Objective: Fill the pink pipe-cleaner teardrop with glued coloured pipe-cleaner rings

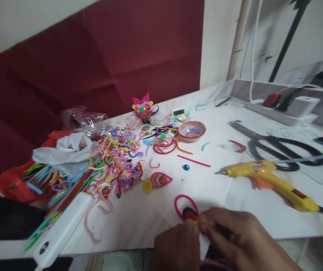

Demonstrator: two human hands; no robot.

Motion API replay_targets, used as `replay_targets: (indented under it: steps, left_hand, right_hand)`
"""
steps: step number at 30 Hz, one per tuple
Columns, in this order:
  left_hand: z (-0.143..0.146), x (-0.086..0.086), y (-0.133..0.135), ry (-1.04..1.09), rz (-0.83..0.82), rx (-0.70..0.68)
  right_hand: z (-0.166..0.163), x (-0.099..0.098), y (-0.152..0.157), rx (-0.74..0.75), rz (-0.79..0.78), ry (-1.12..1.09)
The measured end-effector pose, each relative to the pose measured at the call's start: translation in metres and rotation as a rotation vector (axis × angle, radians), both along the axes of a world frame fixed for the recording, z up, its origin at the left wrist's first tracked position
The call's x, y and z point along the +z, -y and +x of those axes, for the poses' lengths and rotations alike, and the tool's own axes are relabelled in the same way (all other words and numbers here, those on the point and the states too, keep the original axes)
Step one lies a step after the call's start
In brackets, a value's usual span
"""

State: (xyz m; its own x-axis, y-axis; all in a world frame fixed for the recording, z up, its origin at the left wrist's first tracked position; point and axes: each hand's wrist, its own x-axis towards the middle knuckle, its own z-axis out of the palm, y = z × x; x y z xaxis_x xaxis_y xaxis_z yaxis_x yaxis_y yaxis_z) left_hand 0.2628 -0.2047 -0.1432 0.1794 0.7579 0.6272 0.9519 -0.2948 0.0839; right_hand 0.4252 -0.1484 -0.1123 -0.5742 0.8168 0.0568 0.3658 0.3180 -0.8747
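Near the front edge of the table, I hold a pipe-cleaner piece (188, 213), a pink loop around curled dark blue and orange strands. My left hand (177, 244) is closed, pinching the lower end of it. My right hand (231, 234) grips the same end from the right, fingertips pressed together. Both sets of fingers cover the bottom of the loop. A finished-looking leaf-shaped pipe-cleaner piece (161, 180) with a yellow button (147, 186) lies to the left. Beyond the hands sits a small blue googly eye (185, 167).
A yellow glue gun (279, 187) with a lit orange lamp and black scissors (271, 140) lie on the right. Several loose pipe cleaners (68, 192) and a white bar (65, 229) crowd the left. Behind stand a shallow bowl (191, 131), a decorated cat-like figure (143, 109) and a power strip (282, 114).
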Motion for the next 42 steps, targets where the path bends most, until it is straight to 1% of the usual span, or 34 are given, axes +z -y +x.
replay_targets:
  steps: [2,3,4,6,8,13,16,23,29,35,40,42]
  left_hand:
    - [-0.009,0.011,-0.006,0.201,-0.115,-0.093]
    - [-0.014,0.016,-0.009,0.272,-0.139,-0.098]
    - [-0.020,0.021,-0.012,0.317,-0.141,-0.064]
    - [-0.031,0.026,-0.015,0.362,-0.134,-0.029]
    - [-0.038,0.027,-0.016,0.359,-0.131,-0.019]
    - [-0.038,0.018,-0.018,0.338,-0.122,-0.115]
    - [-0.038,0.015,-0.021,0.311,-0.121,-0.135]
    - [-0.039,0.009,-0.026,0.209,-0.238,-0.153]
    - [-0.037,0.006,-0.028,0.124,-0.264,-0.123]
    - [-0.038,0.005,-0.027,0.138,-0.298,-0.120]
    - [-0.040,0.007,-0.030,0.201,-0.298,-0.181]
    - [-0.041,0.009,-0.031,0.220,-0.306,-0.183]
  right_hand:
    - [0.000,0.005,-0.011,-0.039,0.033,0.066]
    - [-0.001,0.008,-0.017,-0.053,0.062,0.106]
    - [-0.001,0.010,-0.024,-0.058,0.080,0.130]
    - [-0.004,0.015,-0.037,-0.045,0.105,0.171]
    - [-0.009,0.016,-0.046,-0.022,0.125,0.202]
    - [-0.024,0.016,-0.055,-0.003,0.122,0.299]
    - [-0.030,0.018,-0.057,-0.005,0.129,0.356]
    - [-0.035,0.021,-0.059,0.014,0.182,0.443]
    - [-0.026,0.024,-0.064,0.075,0.180,0.417]
    - [-0.011,0.024,-0.069,0.103,0.159,0.322]
    - [-0.010,0.018,-0.066,0.129,0.170,0.284]
    - [-0.011,0.017,-0.064,0.135,0.179,0.280]
